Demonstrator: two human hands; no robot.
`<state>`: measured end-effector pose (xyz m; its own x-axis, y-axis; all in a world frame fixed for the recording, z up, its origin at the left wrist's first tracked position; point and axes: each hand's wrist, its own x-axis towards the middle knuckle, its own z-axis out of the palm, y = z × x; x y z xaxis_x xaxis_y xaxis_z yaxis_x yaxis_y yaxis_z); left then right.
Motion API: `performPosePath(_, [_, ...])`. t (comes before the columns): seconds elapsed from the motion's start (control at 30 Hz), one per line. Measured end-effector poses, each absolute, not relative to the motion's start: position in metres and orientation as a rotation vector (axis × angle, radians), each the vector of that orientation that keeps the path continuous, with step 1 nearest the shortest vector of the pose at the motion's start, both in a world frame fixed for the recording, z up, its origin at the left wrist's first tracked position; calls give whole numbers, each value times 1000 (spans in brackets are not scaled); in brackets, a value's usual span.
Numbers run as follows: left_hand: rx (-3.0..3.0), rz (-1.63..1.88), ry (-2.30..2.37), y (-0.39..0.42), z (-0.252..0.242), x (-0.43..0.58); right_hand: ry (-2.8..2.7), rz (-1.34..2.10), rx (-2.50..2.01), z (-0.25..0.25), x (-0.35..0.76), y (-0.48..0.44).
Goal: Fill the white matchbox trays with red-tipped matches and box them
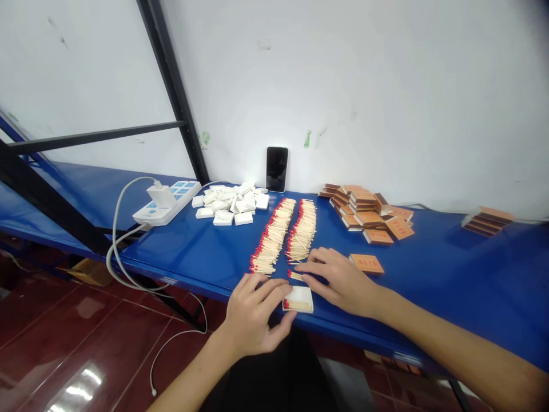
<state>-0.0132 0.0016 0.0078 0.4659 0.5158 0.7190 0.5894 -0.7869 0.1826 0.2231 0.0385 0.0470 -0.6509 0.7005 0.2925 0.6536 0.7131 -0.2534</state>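
A white matchbox tray [302, 294] with a few red-tipped matches inside lies near the table's front edge. My left hand [259, 312] grips the tray's left end between thumb and fingers. Just behind the tray, my right hand [334, 280] pinches a small bunch of matches [294, 275], their red heads pointing left. Beyond the hands, two long rows of loose matches run toward the wall, a left row [273, 234] and a right row [302, 229]. An orange matchbox sleeve [367, 264] lies flat beside my right hand.
White empty trays [234, 201] are heaped at the back left, orange matchbox sleeves [364, 209] at the back right. A stack of sleeves [489, 220] stands far right. A phone [277, 169] leans on the wall. A power strip [167, 203] with cables and a black shelf post [175, 86] are left.
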Motion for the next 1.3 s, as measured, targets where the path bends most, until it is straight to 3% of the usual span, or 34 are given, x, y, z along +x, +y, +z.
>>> performPosePath(1.3, [-2599, -1256, -955, 3, 8, -12, -2421, 108, -1186, 44, 223, 42])
